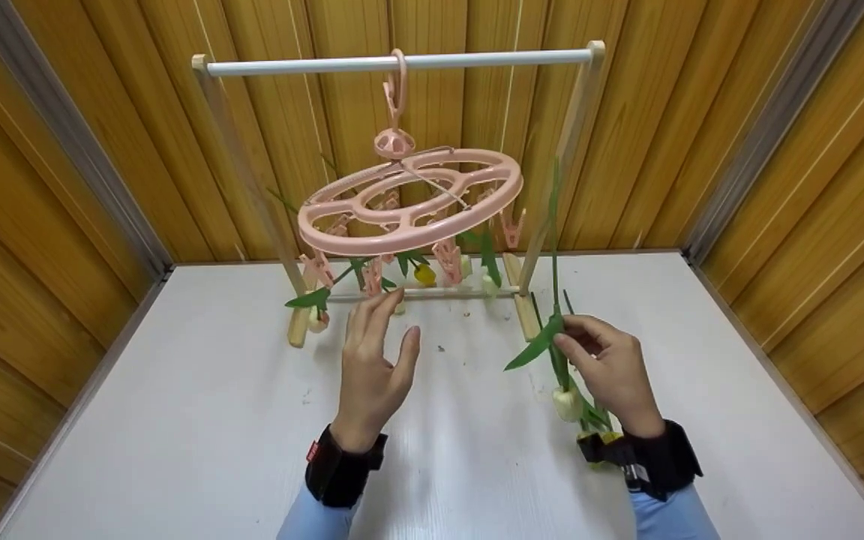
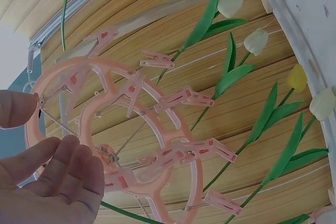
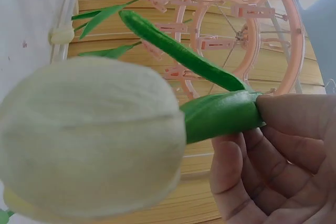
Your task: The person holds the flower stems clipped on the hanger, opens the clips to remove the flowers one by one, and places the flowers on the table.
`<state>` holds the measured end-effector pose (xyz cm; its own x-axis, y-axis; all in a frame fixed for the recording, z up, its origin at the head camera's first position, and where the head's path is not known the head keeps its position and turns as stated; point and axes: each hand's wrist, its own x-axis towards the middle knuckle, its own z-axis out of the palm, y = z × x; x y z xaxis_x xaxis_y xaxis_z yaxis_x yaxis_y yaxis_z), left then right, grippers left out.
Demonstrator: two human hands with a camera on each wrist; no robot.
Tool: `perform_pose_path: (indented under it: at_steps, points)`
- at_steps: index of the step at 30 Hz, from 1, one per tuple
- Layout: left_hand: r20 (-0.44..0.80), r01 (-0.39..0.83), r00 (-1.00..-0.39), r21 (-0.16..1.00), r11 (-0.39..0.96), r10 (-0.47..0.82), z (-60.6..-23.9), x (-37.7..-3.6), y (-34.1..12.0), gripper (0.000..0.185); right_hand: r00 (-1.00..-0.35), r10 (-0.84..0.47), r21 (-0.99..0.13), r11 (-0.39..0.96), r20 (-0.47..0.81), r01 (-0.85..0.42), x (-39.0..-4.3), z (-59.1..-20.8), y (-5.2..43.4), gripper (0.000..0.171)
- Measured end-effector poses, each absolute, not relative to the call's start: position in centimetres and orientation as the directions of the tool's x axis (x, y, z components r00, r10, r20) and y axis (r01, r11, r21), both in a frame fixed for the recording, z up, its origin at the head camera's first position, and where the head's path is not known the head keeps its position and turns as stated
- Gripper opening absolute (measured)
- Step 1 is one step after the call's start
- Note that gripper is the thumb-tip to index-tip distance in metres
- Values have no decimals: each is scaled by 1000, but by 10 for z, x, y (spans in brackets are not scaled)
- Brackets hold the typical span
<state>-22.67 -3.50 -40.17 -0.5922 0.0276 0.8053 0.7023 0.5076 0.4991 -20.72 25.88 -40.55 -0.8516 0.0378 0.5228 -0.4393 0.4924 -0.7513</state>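
Right hand (image 1: 612, 375) pinches a white tulip (image 1: 568, 402) by its stem, bloom hanging down, near right of the rack (image 1: 402, 64). Left hand (image 1: 372, 360) hovers relaxed, holding nothing, just under the pink clip hanger (image 1: 409, 202), maybe not quite touching it.

There are two hands, a left hand (image 1: 372, 367) and a right hand (image 1: 612, 371). One pink peg ring (image 1: 409, 199) hangs on one wooden rack (image 1: 402, 63). About four flowers (image 2: 257, 40) hang from it. One white flower (image 1: 568, 403) is in the right hand.
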Motion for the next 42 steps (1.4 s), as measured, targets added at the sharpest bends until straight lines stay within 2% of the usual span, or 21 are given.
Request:
perform_pose_path:
  at_steps: [12,18,25,34,42]
  points:
    - [793,675,-608,494,548,33,-414,-227,-36,46,-922,73,-818,492,380,-298,-210,-416,266,23]
    - [767,649,-641,511,564,42,-417,-226,-35,47,-950,72,-849,473,303,-234,-214,-426,269,23]
    - [752,631,-656,506,588,57,-421,-228,-35,47,-963,55,-854,477,265,-208,-217,-435,269,28]
    - [737,615,-673,505,606,69,-424,-230,-36,48,-973,40,-857,484,225,-178,-217,-440,263,25]
    - [733,614,-676,499,612,81,-426,-231,-35,49,-985,41,-858,497,170,-128,-216,-442,257,31]
